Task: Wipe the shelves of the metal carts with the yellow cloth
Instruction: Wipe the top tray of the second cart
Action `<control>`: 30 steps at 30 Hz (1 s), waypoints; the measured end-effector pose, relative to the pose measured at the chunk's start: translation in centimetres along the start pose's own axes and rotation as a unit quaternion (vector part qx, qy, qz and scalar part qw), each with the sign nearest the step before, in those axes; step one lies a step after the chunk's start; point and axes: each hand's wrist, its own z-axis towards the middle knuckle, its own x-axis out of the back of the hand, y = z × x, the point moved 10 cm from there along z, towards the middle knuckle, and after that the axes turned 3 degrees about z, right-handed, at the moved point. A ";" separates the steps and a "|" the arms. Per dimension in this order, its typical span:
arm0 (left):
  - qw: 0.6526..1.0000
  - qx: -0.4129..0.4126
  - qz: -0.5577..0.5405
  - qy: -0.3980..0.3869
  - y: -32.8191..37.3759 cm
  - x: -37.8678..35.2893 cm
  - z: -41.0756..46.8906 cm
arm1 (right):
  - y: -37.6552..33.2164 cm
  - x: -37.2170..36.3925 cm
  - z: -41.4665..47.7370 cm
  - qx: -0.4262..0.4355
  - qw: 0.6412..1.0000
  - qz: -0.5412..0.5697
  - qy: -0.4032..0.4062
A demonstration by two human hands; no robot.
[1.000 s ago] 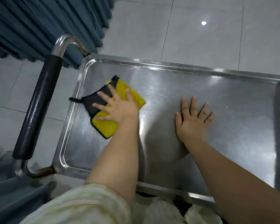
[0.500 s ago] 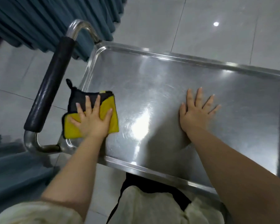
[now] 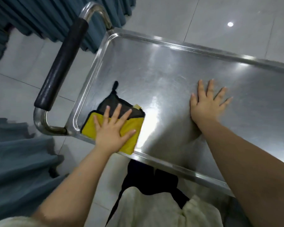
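Pressing flat, left hand (image 3: 111, 131) pins yellow cloth (image 3: 129, 128) on shelf (image 3: 170, 68).

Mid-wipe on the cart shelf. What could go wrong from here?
1. The left hand presses the cloth with flat fingers and does not grip it. The cloth lies at the shelf's near-left corner, reaching the rim. A stroke toward the person may push it off.
2. The right hand lies flat on the bare shelf. It may leave prints, and the patch under it could go unwiped.
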 end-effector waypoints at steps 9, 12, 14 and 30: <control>0.973 0.211 -0.098 -0.008 5.9 0.2 1.2 | -1.1 -0.3 -0.4 0.001 1.000 -0.025 -0.002; 0.999 0.027 -0.040 -0.021 13.5 0.1 -0.3 | -0.5 -0.1 0.5 0.011 1.000 -0.015 -0.011; 0.999 -0.048 0.001 -0.021 13.4 -0.1 -1.5 | -0.1 0.1 0.9 0.019 1.000 -0.003 -0.013; 0.987 0.135 -0.062 -0.062 9.5 -1.4 -3.3 | -0.1 0.7 -1.0 0.016 0.998 0.021 -0.059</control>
